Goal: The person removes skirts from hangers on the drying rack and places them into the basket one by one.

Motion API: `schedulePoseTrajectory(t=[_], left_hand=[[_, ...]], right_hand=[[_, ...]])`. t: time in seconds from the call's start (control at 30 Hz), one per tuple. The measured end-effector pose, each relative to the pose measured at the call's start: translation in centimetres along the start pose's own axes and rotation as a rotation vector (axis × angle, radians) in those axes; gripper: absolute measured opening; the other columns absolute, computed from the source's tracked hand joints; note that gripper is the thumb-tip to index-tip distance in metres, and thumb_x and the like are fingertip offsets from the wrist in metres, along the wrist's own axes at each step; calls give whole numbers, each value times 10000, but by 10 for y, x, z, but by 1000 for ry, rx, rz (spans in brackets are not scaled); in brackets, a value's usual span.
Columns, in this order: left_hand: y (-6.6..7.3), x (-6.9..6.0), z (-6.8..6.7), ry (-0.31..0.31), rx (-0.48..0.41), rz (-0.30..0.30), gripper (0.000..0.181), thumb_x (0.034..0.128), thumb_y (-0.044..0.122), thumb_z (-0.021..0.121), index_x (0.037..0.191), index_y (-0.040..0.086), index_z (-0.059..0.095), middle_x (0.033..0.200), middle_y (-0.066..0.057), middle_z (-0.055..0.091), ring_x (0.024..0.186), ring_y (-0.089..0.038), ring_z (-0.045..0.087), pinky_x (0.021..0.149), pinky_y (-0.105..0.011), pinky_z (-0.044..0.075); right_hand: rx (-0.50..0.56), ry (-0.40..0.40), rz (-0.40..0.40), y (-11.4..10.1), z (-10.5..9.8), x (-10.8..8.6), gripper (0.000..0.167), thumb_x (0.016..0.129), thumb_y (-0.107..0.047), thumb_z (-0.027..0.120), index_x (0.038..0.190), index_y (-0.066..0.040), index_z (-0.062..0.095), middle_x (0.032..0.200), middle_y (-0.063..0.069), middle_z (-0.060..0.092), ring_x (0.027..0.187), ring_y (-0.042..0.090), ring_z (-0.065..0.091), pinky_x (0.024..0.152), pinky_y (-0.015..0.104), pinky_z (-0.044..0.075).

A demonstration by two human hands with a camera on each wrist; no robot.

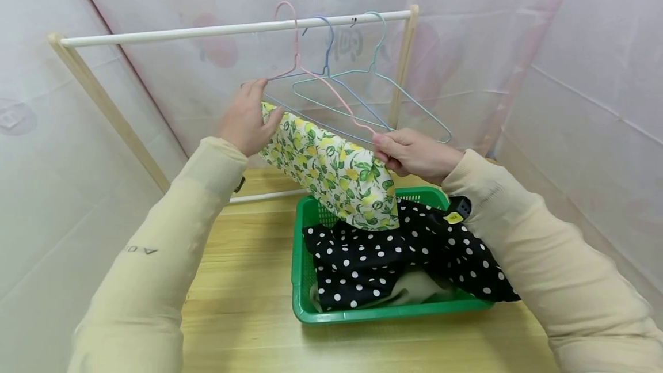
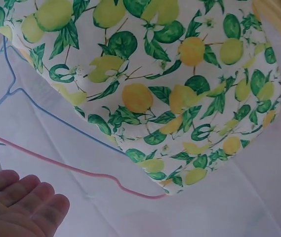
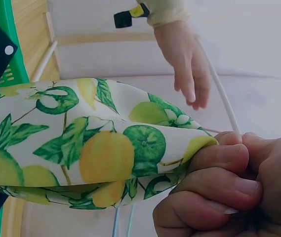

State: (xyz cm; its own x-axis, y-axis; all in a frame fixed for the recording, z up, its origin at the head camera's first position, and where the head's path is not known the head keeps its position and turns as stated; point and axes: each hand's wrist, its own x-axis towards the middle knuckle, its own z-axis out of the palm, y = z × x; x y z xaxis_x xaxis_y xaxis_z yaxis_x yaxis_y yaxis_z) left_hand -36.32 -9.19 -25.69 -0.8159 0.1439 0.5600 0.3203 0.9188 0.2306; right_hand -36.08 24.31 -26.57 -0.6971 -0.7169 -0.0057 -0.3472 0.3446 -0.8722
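Observation:
A pink wire hanger (image 1: 344, 103) hooks on the white rail, with lemon-print fabric (image 1: 331, 168) hanging below it. My right hand (image 1: 419, 154) pinches the hanger's right end together with a corner of the fabric; in the right wrist view its curled fingers (image 3: 214, 182) grip the gathered cloth. My left hand (image 1: 251, 117) is near the hanger's left shoulder. In the right wrist view, that left hand (image 3: 187, 66) has its fingers extended, holding nothing. Whether it touches the hanger is unclear from the head view.
Blue (image 1: 357, 96) and mint-green (image 1: 414, 107) hangers hang on the white rail (image 1: 197, 31) to the right. Below, a green basket (image 1: 362, 316) on the wooden table (image 1: 243, 298) holds black polka-dot cloth (image 1: 357, 263) and a beige cloth (image 1: 416, 286). Pale curtains surround the rack.

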Motion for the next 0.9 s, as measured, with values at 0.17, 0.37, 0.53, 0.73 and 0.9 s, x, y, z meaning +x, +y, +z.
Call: schedulePoseTrajectory(t=[0.17, 0.37, 0.53, 0.73, 0.9], left_hand=[[11, 19, 0, -31, 15, -17, 680, 1007, 401, 426, 1528, 57, 157, 1544, -152, 261, 1413, -287, 262, 1152, -396, 200], [20, 31, 4, -21, 8, 18, 590, 1021, 350, 415, 1511, 67, 246, 1514, -121, 338, 1399, -257, 299, 1150, -359, 205], [25, 36, 8, 9, 3, 73, 504, 1028, 298, 410, 1484, 98, 328, 1474, -99, 399, 1359, -246, 366, 1132, -342, 250], [31, 39, 9, 21, -5, 87, 473, 1029, 260, 418, 1473, 110, 354, 1462, -101, 415, 1347, -243, 383, 1126, -338, 263], [34, 43, 9, 32, -21, 95, 448, 1024, 211, 447, 1449, 86, 379, 1437, -93, 447, 1329, -222, 408, 1110, -310, 290]], right_hand=[[21, 6, 1, 1, -2, -5, 539, 1022, -466, 303, 828, 17, 444, 704, 74, 350, 535, 156, 244, 496, 265, 245], [44, -7, 10, 3, -4, -8, 527, 1026, -461, 305, 830, 13, 431, 717, 75, 344, 537, 147, 237, 501, 260, 244], [46, 1, -2, 4, -5, -10, 504, 1044, -417, 285, 824, 14, 428, 704, 72, 337, 537, 152, 233, 494, 264, 234], [43, 12, -12, 3, -6, -12, 522, 1027, -449, 303, 824, 13, 438, 704, 69, 349, 546, 151, 252, 495, 260, 240], [33, 5, -26, 2, -4, -12, 524, 1031, -440, 299, 824, 21, 440, 696, 75, 352, 537, 156, 249, 489, 263, 238]])
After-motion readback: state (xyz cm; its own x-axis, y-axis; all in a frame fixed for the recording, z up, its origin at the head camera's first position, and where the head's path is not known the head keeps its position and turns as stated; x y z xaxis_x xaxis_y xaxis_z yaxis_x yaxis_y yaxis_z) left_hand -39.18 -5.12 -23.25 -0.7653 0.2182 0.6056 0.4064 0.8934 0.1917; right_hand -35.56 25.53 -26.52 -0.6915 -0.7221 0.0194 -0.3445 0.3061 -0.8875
